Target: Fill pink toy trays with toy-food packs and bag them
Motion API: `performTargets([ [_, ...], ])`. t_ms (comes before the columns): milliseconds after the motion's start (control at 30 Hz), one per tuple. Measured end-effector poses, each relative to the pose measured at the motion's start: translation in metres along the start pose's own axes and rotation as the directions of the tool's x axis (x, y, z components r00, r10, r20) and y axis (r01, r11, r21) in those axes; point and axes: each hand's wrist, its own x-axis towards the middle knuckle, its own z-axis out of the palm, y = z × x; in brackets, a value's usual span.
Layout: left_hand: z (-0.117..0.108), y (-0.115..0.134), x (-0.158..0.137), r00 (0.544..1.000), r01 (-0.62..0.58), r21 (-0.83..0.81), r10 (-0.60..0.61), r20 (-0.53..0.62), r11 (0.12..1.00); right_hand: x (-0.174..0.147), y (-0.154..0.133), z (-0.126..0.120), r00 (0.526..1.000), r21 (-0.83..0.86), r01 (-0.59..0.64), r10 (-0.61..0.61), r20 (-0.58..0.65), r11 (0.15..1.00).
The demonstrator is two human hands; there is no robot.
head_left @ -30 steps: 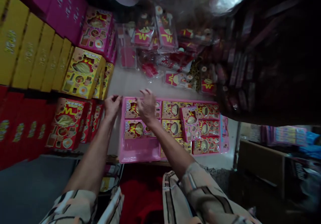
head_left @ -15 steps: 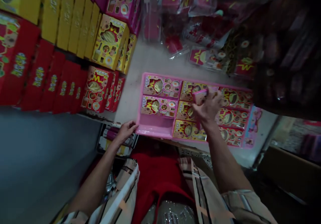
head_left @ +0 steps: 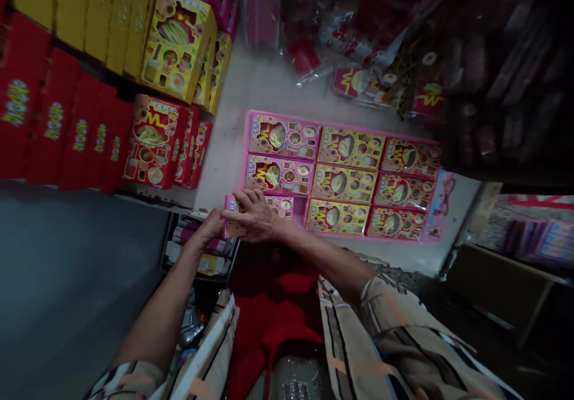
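Note:
A pink tray lies on the white table, holding rows of small picture boxes. Over its lower left compartment, my right hand is closed on a pink box printed with food pictures. The left end of this box sticks out past the tray's rim. My left hand is closed at that same end, its fingertips partly covered by the box and the other hand. Two more pink boxes sit above. Yellow boxes fill the middle column, red boxes the right one.
Stacked yellow boxes and red boxes stand at the left. Clear-wrapped toy packs are heaped at the back. Below the table edge is a dark bin with folded cartons. An open cardboard box stands at right.
My right hand has moved left, from above the middle column to the lower left compartment, bringing the pink box. My left hand has shifted slightly left and up, and the view has shifted.

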Motion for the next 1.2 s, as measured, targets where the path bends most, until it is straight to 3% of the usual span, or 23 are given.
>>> performTargets([
  [100,-0.006,-0.001,-0.001,0.996,0.012,-0.066,-0.006,0.087,0.998,-0.001,0.002,0.004,0.996,-0.022,0.085,-0.085,0.040,0.996],
  [233,-0.005,0.005,-0.007,0.995,0.028,-0.088,-0.019,0.098,0.996,-0.015,0.013,0.011,0.992,-0.036,0.127,-0.126,0.017,0.991],
  [367,0.003,0.012,-0.014,0.989,0.045,-0.167,-0.019,0.149,0.985,-0.027,0.021,0.010,0.993,-0.037,-0.035,0.030,-0.116,0.999],
  [500,0.003,0.017,-0.019,0.986,0.025,-0.220,0.012,0.164,0.975,-0.006,0.009,0.012,0.961,-0.020,-0.209,0.201,-0.192,0.978],
  [600,0.001,0.015,-0.020,0.976,0.019,-0.288,0.045,0.215,0.958,0.012,-0.003,0.022,0.929,-0.012,-0.329,0.321,-0.186,0.944],
  [700,0.003,0.005,-0.020,0.976,0.007,-0.309,0.060,0.209,0.951,0.016,-0.007,0.036,0.921,-0.067,-0.372,0.360,-0.148,0.926],
  [867,0.013,-0.014,-0.017,0.992,-0.012,-0.283,0.048,0.120,0.959,0.017,0.001,0.050,0.925,-0.178,-0.380,0.374,-0.066,0.908],
  [1000,0.008,-0.017,-0.016,0.990,-0.085,-0.115,0.097,0.099,0.990,0.024,0.002,0.053,0.907,-0.215,-0.418,0.420,-0.038,0.883],
  [1100,-0.004,-0.012,-0.023,0.982,-0.149,0.028,0.145,0.120,0.988,0.024,-0.004,0.051,0.902,-0.209,-0.423,0.431,-0.009,0.882],
  [1200,-0.013,-0.008,-0.025,0.971,-0.157,0.019,0.150,0.184,0.988,0.028,-0.007,0.045,0.909,-0.143,-0.413,0.416,-0.011,0.899],
])
